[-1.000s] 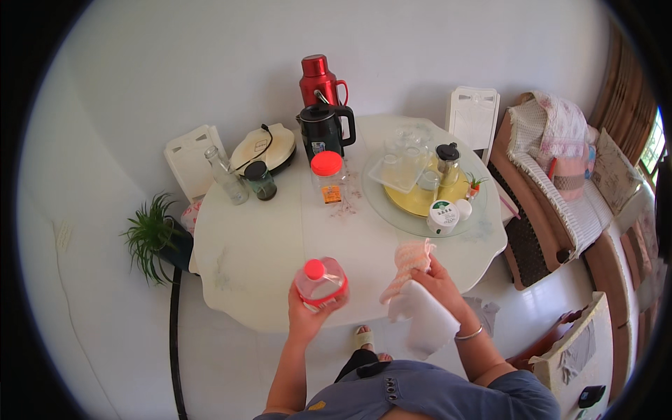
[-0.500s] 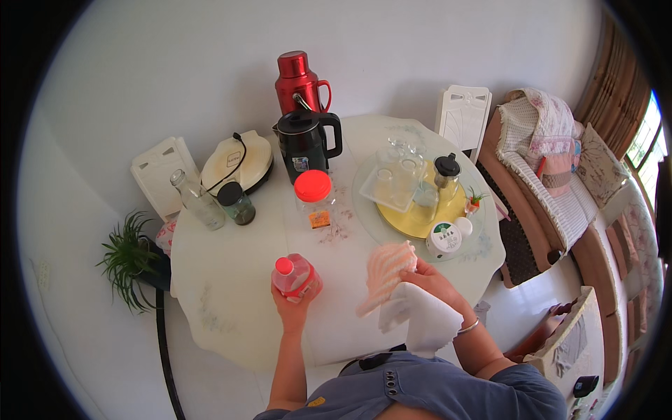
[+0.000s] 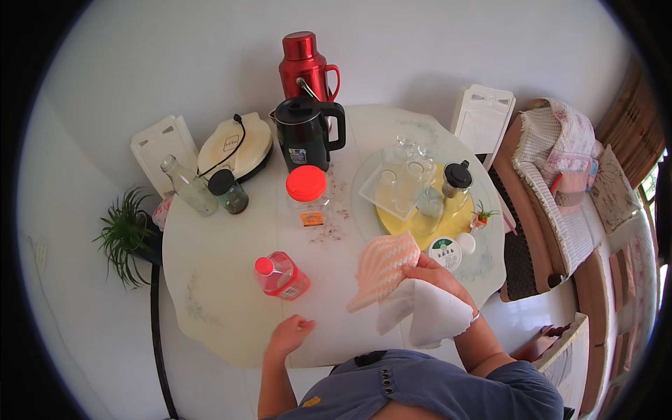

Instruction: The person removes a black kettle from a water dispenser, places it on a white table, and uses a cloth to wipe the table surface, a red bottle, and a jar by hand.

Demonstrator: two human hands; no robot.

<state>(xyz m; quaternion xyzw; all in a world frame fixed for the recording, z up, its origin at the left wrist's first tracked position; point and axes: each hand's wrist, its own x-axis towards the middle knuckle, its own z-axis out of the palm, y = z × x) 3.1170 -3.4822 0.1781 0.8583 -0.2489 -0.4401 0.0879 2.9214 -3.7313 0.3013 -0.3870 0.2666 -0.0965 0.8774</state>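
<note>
My left hand (image 3: 291, 335) is over the near edge of the table, its fingers curled in with nothing seen in them. Just beyond it, apart from the hand, a clear plastic bottle with a red cap and red label (image 3: 283, 278) stands on the table. In my right hand (image 3: 435, 275) a pink-and-white striped cloth (image 3: 382, 270) is pinched at its upper edge. A white cloth (image 3: 428, 312) hangs from the same hand, over the wrist. A clear jar with a red lid (image 3: 306, 193) stands beyond the bottle.
The pale table (image 3: 217, 280) also carries a black kettle (image 3: 301, 133), a red thermos (image 3: 303, 70), a glass bottle (image 3: 187, 185), a black-lidded jar (image 3: 228, 192) and a cream electric griddle (image 3: 236, 148). At right, glassware and a black-topped pitcher (image 3: 458, 183) stand on a turntable. A potted plant (image 3: 127, 234) is left.
My left hand has let go of the red-capped bottle and drawn back toward me. The bottle now stands by itself. My right hand still has both cloths, with the striped one spread wider.
</note>
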